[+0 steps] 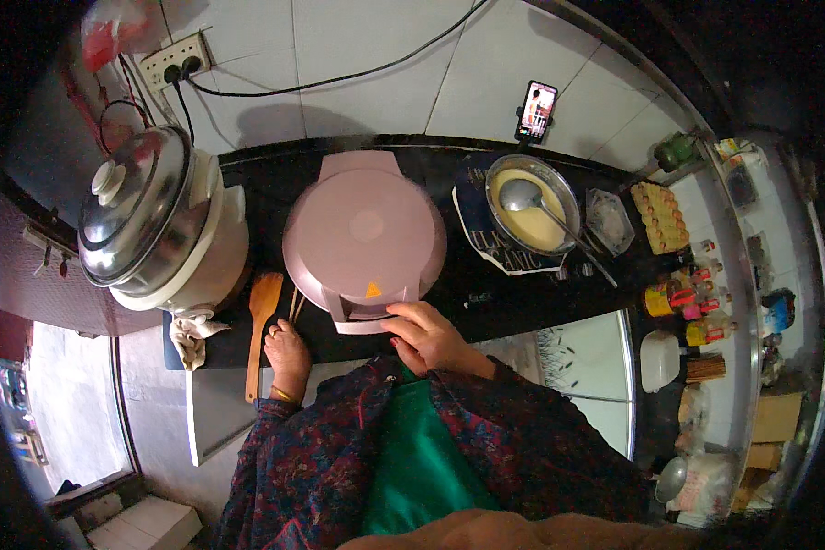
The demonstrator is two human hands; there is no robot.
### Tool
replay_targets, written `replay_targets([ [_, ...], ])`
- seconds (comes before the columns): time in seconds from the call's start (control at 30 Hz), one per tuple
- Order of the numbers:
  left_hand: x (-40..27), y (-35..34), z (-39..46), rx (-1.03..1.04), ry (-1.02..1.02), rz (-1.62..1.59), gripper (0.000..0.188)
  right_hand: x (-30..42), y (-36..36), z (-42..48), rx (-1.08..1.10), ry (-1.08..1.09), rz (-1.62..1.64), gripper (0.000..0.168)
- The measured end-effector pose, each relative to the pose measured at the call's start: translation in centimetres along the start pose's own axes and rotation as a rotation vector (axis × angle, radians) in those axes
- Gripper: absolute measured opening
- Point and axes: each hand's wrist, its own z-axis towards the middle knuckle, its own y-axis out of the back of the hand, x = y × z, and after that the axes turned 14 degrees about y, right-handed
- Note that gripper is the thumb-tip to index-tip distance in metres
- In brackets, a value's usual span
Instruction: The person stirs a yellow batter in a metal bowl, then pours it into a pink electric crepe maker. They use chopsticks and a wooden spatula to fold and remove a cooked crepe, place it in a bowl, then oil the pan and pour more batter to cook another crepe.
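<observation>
A pink round electric griddle [366, 230] stands on the black counter with its lid down. My right hand [436, 340] is at the right end of its front handle [361, 327], fingers over the bar and thumb just below. My left hand [289, 354] is curled at the counter's front edge. From its top stick out thin wooden chopsticks [295, 304], partly hidden by the fingers. Just left of that hand lies a wooden spatula [264, 309], its handle over the edge.
Right of the griddle, a metal bowl [497, 230] of pale batter holds a ladle [522, 195]. A phone [536, 110] stands behind it. Farther right are an egg tray [660, 218] and several bottles [667, 298]. A lidded steel pot [151, 213] stands left, with a cloth [191, 337] below.
</observation>
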Motion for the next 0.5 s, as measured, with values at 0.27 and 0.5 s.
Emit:
replay_targets([
  [0.27,0.1,0.0,-1.6,-0.013,-0.016,-0.015,0.019,-2.3,0.3,0.4,0.216,0.104,0.031,0.047],
  [0.5,1.0,0.6,-3.6,0.088,0.011,-0.196,0.02,-3.6,-0.5,0.3,0.29,0.12,0.048,0.042],
])
